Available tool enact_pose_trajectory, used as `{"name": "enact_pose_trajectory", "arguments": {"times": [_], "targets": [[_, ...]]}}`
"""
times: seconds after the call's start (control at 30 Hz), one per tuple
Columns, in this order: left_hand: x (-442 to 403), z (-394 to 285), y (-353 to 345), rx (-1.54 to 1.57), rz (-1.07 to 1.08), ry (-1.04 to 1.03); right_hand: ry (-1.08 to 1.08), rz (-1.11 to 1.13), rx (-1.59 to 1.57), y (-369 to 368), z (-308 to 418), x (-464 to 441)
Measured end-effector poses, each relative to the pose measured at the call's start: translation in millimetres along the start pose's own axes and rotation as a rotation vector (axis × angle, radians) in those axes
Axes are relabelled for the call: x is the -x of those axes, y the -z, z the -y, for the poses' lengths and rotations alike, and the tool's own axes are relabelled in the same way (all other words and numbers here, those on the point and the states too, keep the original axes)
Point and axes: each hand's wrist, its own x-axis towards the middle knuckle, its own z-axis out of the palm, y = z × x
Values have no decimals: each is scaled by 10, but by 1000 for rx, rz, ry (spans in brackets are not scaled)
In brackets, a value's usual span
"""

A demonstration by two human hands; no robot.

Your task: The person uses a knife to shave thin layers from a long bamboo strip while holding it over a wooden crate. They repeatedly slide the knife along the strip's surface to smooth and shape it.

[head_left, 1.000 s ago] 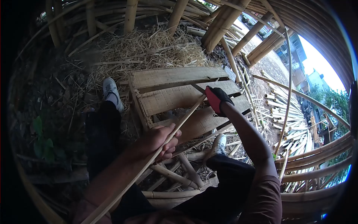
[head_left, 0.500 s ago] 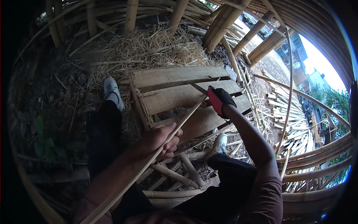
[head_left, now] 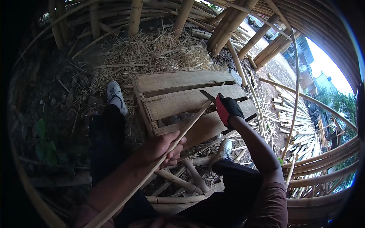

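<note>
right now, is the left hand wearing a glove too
No, the left hand is bare around the bamboo strip; only the right hand wears a glove.

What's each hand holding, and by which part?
Left hand: bamboo strip, partway along its length. Right hand, gloved: knife, blade projecting from the fist; the glove hides the exact hold.

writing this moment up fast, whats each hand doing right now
left hand: closed, holding the long bamboo strip
right hand: gloved, closed, holding the knife
</note>
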Motion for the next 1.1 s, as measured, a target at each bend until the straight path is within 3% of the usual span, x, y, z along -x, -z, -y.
{"name": "enact_pose_trajectory", "arguments": {"times": [0.17, 0.27, 0.37, 0.5, 0.57, 0.73, 0.8, 0.9, 0.93, 0.97, 1.03, 1.1], "targets": [[-43, 1, -7, -60, 10, -3, 30, 8, -156, -69, -160, -94], [-55, -3, -30, 25, -19, 28, -10, -4, 40, 113, -9, 105], [-72, 16, -30, 66, 21, 42, 179, 32, -167, 120, -294, 125], [-87, 17, 24, 84, -2, 63, 185, 51, -313, 38, -384, 368], [-94, 28, 28, 87, -21, 44, 431, 38, -407, 28, -219, 652], [-85, 12, -3, 14, -50, 31, 566, -42, -36, -103, 58, 1004], [-79, 38, -21, 1, -60, 41, 787, -149, 245, -137, 98, 1059], [-65, 37, -16, 38, -16, 50, 851, -245, 475, -174, 0, 856], [-70, 46, -7, 10, -14, 28, 883, -273, 370, -200, -122, 704], [-79, 61, -3, -17, -10, 8, 758, -177, 320, -210, -212, 576], [-35, 33, -67, -60, -47, 19, 717, -158, 427, -97, -89, 734], [-23, 9, -114, -99, -86, 19, 894, -142, 455, -36, 26, 915]]}}
